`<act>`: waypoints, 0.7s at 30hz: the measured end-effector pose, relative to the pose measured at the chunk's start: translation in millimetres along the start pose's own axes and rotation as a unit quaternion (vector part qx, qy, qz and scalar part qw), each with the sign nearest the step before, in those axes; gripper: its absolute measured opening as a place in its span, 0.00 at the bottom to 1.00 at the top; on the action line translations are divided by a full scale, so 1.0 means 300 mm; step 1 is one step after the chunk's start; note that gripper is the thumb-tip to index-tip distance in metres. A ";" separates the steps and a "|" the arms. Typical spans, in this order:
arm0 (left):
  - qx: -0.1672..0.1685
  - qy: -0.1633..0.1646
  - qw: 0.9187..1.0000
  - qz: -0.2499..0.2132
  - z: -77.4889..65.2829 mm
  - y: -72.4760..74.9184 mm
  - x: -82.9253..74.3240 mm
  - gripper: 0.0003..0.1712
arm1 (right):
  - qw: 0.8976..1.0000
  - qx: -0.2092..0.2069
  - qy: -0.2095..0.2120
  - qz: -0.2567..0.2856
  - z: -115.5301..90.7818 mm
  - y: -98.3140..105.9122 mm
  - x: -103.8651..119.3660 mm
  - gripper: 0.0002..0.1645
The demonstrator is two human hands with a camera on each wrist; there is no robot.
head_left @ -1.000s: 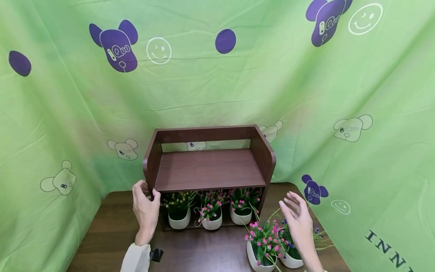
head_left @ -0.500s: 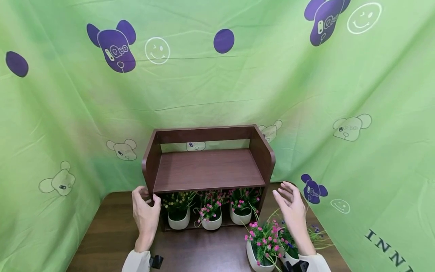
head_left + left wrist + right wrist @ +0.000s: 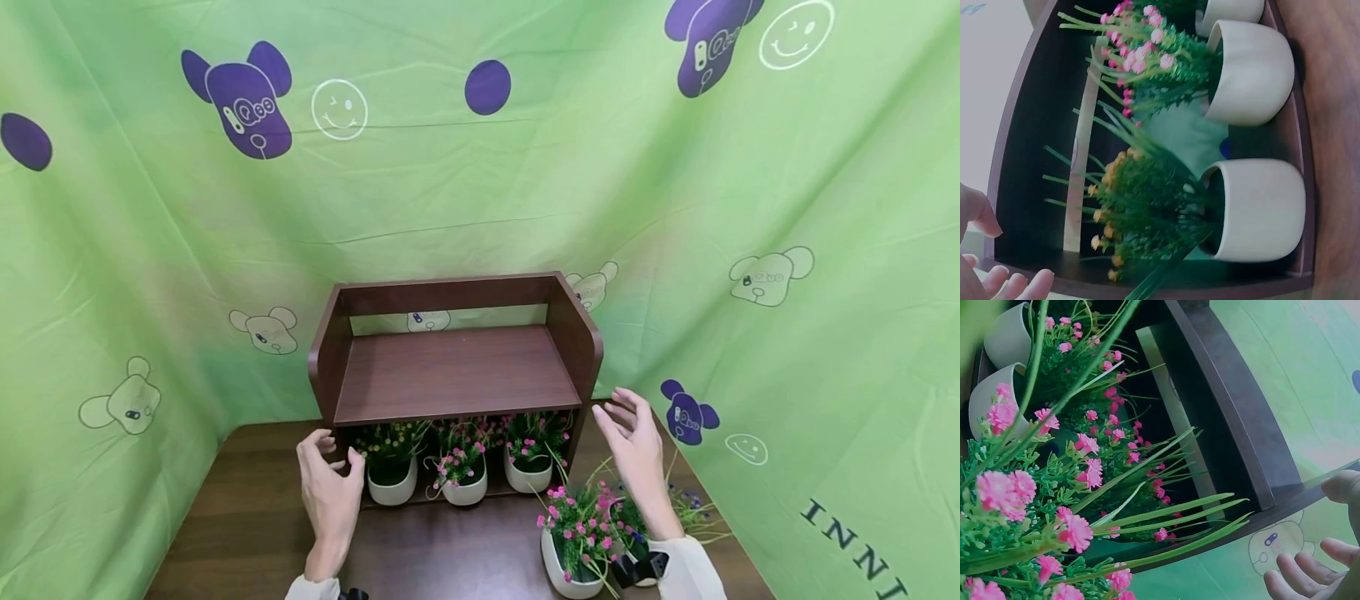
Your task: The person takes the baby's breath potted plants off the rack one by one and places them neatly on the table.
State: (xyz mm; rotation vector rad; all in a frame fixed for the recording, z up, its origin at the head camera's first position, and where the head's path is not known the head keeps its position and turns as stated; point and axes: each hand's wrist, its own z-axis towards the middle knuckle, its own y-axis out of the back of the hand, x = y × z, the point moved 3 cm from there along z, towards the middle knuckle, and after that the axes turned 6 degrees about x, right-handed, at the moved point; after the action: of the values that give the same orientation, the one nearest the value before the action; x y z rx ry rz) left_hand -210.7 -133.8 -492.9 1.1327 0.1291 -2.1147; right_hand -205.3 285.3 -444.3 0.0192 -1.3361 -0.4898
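A dark brown two-tier wooden shelf (image 3: 457, 371) stands on the table. In its lower tier sit white pots of artificial flowers: a yellow-flowered plant (image 3: 1116, 200) at the left, a pink-flowered plant (image 3: 465, 458) in the middle and another pink plant (image 3: 530, 442) at the right. My left hand (image 3: 330, 500), fingers loosely bent, is just in front of the shelf's left front corner and grips nothing. Beside the right side panel, apart from it, my right hand (image 3: 637, 458) holds nothing, its fingers loosely spread.
A pink-flowered potted plant (image 3: 577, 533) stands on the table (image 3: 450, 554) at the front right. Behind my right wrist is a plant with blue-purple flowers (image 3: 693, 504), its pot mostly hidden. A green printed cloth (image 3: 420, 200) hangs around the table.
My left hand has come away from the shelf's left edge, lower and slightly right. My right hand has moved up and left from above the front plants to beside the shelf's right side.
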 end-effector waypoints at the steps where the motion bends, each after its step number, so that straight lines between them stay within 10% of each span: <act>1: 0.001 0.000 1.000 0.004 -0.009 -0.004 -0.002 0.25 | 1.000 0.001 0.001 0.000 0.002 -0.002 0.001 0.36; 21: 0.097 -0.017 0.995 0.019 -0.214 -0.159 -0.058 0.25 | 1.000 0.003 0.025 0.006 0.059 -0.038 0.028 0.35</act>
State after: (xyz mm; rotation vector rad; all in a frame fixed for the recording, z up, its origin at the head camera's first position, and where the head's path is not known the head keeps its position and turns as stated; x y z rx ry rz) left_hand -191.1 -63.5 -530.0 1.1987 -0.1162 -2.1469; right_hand -224.4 276.8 -435.5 0.0282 -1.2879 -0.4725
